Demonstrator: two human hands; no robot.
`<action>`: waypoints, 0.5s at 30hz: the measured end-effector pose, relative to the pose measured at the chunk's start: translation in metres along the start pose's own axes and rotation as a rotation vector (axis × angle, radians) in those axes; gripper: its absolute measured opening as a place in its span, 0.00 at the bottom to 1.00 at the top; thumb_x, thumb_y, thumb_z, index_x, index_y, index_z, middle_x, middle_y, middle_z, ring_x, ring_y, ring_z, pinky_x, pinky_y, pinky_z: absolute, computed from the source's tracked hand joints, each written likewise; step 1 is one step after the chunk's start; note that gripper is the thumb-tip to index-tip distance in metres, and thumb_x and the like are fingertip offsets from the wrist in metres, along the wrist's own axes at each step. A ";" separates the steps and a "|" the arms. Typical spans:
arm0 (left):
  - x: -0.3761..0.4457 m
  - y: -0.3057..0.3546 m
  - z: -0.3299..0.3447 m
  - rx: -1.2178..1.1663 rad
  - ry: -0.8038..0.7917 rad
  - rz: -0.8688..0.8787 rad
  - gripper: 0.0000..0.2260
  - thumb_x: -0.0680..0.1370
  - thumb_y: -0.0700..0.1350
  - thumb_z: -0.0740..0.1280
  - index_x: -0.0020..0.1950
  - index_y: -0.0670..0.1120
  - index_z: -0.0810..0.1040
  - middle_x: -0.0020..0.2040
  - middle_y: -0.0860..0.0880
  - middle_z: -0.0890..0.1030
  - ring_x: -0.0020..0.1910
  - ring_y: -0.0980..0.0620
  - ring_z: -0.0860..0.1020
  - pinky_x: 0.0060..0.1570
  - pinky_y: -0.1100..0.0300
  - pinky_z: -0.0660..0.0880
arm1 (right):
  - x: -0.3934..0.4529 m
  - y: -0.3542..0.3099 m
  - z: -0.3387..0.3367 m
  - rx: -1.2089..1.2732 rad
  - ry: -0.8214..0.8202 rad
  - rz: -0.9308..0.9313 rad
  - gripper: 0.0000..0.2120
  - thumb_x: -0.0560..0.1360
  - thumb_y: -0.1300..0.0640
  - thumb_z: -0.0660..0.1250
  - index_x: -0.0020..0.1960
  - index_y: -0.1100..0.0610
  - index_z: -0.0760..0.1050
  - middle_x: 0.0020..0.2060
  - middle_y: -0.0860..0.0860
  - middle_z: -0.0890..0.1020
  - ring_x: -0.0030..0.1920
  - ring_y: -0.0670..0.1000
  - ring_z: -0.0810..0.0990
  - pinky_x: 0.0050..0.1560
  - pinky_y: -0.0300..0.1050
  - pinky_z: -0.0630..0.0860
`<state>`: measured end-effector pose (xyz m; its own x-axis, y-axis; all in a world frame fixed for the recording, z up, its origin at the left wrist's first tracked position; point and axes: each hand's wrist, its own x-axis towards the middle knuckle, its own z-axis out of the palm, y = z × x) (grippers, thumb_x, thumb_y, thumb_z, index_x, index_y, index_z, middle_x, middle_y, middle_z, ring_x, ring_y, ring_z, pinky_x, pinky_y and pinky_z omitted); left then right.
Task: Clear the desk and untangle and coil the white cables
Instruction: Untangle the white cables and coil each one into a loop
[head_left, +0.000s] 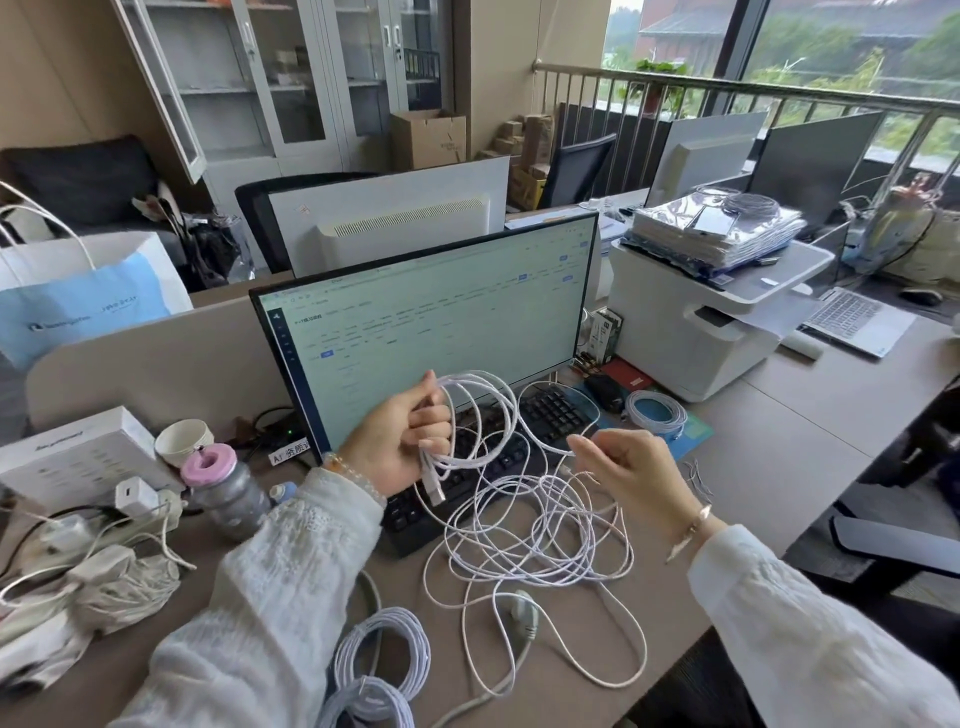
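White cable (540, 525) lies tangled on the desk (810, 441) before the keyboard (524, 431); our left hand (400, 441) grips several loops, our right hand (628, 467) pinches one strand. We judge each loop should be fed slack and equal, freeing knots first.

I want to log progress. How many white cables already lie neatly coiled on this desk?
3. One coil lies right of the keyboard, two near the front edge: one and another just below, cut off by the frame. More may be hidden.
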<state>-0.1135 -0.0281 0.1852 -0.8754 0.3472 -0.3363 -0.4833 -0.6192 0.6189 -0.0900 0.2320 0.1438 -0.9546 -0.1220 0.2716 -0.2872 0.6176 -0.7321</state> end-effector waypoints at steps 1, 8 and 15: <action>-0.001 0.005 -0.003 0.025 0.008 0.015 0.16 0.82 0.50 0.57 0.36 0.46 0.65 0.22 0.55 0.59 0.16 0.60 0.58 0.16 0.69 0.56 | 0.000 0.005 -0.002 0.007 -0.067 0.021 0.23 0.72 0.36 0.61 0.31 0.53 0.76 0.22 0.47 0.74 0.24 0.47 0.70 0.30 0.40 0.68; -0.010 0.031 -0.015 0.041 0.022 0.126 0.16 0.82 0.51 0.56 0.35 0.46 0.64 0.22 0.55 0.59 0.16 0.60 0.58 0.17 0.68 0.51 | -0.010 0.042 -0.012 -0.049 -0.342 0.127 0.17 0.78 0.47 0.63 0.37 0.57 0.76 0.29 0.47 0.77 0.28 0.41 0.67 0.34 0.38 0.67; -0.010 0.043 -0.026 -0.021 0.117 0.286 0.17 0.83 0.52 0.55 0.36 0.47 0.64 0.22 0.55 0.59 0.16 0.59 0.57 0.17 0.67 0.52 | -0.020 0.053 -0.013 0.225 -0.355 0.304 0.16 0.78 0.47 0.61 0.38 0.56 0.76 0.33 0.50 0.79 0.38 0.51 0.74 0.48 0.51 0.71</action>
<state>-0.1251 -0.0767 0.1965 -0.9701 0.0740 -0.2312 -0.2165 -0.6951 0.6855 -0.0848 0.2777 0.1074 -0.9543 -0.2432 -0.1738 0.0344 0.4882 -0.8721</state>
